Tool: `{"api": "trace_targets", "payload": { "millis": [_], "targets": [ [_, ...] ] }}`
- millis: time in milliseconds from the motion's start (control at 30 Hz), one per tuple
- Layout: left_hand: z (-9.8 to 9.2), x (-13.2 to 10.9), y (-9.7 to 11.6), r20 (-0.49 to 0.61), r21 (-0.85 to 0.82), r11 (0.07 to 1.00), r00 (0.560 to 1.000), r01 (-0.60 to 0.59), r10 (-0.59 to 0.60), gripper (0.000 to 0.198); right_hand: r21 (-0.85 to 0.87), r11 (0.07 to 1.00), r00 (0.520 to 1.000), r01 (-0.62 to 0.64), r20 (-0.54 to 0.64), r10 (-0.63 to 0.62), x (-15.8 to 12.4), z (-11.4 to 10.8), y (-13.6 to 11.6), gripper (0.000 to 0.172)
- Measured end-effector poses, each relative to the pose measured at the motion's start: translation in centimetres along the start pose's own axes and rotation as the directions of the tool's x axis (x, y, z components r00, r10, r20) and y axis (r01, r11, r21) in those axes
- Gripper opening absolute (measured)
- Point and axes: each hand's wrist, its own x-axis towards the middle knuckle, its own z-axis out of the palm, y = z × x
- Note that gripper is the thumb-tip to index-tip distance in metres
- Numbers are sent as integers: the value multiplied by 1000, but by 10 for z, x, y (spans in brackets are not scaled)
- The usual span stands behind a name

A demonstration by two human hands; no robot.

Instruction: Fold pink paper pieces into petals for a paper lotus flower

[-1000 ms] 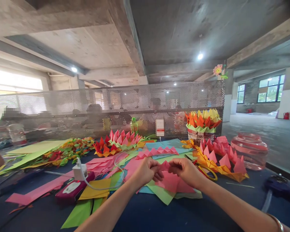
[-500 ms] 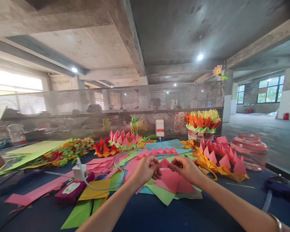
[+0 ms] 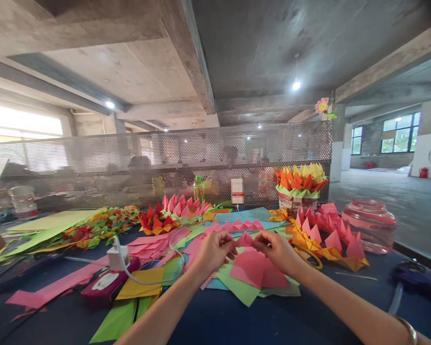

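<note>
Between my two hands is a small piece of folded pink paper (image 3: 244, 239) with a pointed top. My left hand (image 3: 217, 249) pinches its left end, fingers closed. At the right end, the thumb and fingers of my right hand (image 3: 273, 247) are closed on the same piece. Just below lie square pink paper sheets (image 3: 249, 267) on top of green paper sheets (image 3: 239, 285). Behind my hands stands a row of folded pink paper points (image 3: 237, 225).
Finished-looking paper lotus flowers (image 3: 185, 208) and a basket of orange and yellow petals (image 3: 300, 184) stand farther back. To the right is a clear pink jar (image 3: 369, 225). A purple power strip (image 3: 106, 286) with a white charger (image 3: 118, 258) and cable lies left. A perforated metal screen (image 3: 187, 158) runs behind.
My left fingers have closed in on the left end of the folded pink paper, which now stretches level between both hands. The right hand has hardly moved.
</note>
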Motion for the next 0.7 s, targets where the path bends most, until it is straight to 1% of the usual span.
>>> {"api": "trace_targets", "payload": {
  "millis": [100,167,333,467,567,633,700],
  "targets": [
    [0,0,-2,-5,61,998,999,-31,32,23,-8,1000,1000,12,-16,-12,-1,0,0,18],
    [0,0,-3,-4,66,997,999,-39,39,24,-28,999,999,22,-26,-23,-1,0,-1,15],
    [-1,2,-3,-56,1,1000,998,-3,3,27,-96,994,993,56,-94,-65,-1,-1,-6,15],
    [-2,1,1,-59,-95,994,996,59,-65,30,-126,988,980,86,-170,-107,-1,-2,-9,13],
    [-3,-3,8,14,-275,955,994,111,-112,34,-165,981,968,105,-210,-139,-3,-2,-12,11],
    [-4,-6,12,107,-428,890,986,160,-126,37,-181,976,965,120,-209,-158,-4,-2,-14,11],
    [-5,-8,15,193,-536,818,973,211,-124,36,-179,975,966,134,-197,-169,-5,-2,-16,13]
  ]
}}
